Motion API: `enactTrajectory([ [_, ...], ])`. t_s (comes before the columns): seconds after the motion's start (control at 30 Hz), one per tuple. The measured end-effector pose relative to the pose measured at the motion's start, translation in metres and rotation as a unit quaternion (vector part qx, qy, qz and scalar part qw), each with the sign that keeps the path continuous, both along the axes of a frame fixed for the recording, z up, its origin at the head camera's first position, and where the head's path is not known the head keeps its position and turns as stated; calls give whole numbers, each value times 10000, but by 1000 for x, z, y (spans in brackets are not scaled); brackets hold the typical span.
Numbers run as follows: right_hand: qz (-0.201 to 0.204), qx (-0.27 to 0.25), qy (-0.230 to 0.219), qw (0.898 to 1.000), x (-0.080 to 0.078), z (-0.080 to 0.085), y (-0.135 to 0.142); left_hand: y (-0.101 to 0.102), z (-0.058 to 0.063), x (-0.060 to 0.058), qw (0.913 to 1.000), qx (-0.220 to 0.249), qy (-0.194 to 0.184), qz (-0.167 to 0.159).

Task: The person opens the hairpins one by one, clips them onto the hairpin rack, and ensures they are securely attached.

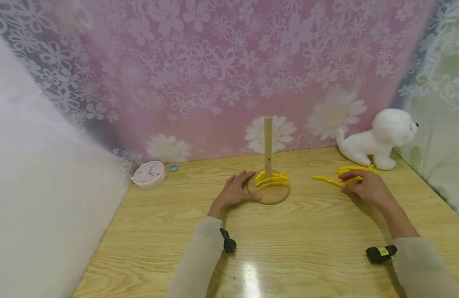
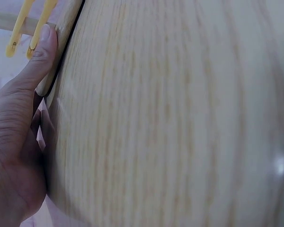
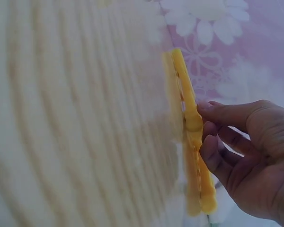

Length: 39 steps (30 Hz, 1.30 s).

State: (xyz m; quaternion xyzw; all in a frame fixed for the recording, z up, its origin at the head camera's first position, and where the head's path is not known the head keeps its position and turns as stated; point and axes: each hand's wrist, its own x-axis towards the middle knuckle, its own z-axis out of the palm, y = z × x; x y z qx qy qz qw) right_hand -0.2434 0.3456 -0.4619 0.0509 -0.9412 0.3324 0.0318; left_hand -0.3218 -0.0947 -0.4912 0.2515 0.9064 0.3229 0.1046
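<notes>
An upright wooden post [image 1: 268, 142] rises from a round wooden base [image 1: 273, 196]. Yellow hair clips [image 1: 273, 182] lie around the foot of the post; the frames do not show how they attach. My left hand [image 1: 235, 191] grips the base's left edge, its thumb on top, seen also in the left wrist view. Over on the right, my right hand [image 1: 365, 188] pinches a yellow hair clip [image 3: 193, 122] at its middle, low at the tabletop. Another yellow hair clip [image 1: 349, 169] lies just behind that hand, partly hidden by it.
A white plush dog [image 1: 378, 138] sits at the back right, close to the hair clips. At the back left are a pink round clock [image 1: 149, 174] and a small blue ring [image 1: 173, 167]. A flowered curtain [image 1: 222, 82] borders the table's [image 1: 289, 244] back edge.
</notes>
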Motion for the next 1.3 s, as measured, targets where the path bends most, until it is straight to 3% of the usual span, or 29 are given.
enactTrajectory([
  [0.5, 161, 356, -333, 9987, 4, 0, 8, -2, -2, -2, 10000, -18, 41, 29],
  [0.6, 62, -8, -473, 9989, 1, 2, 5, -2, -3, -1, 10000, 7, 40, 52],
  [0.73, -42, -922, -521, 9944, -1, 4, 0, -2, -3, -1, 9999, -5, 100, 28],
  [0.83, -68, -1355, -250, 9904, -2, 7, -4, -1, -2, -1, 9999, -8, 138, -1],
  [1.1, -365, -1645, 428, 9848, -14, 12, -17, -1, -1, -3, 9998, -64, 169, -16],
  [1.3, -564, -1878, 502, 9793, -24, 19, -31, 0, -3, -3, 9999, -29, 131, -49],
])
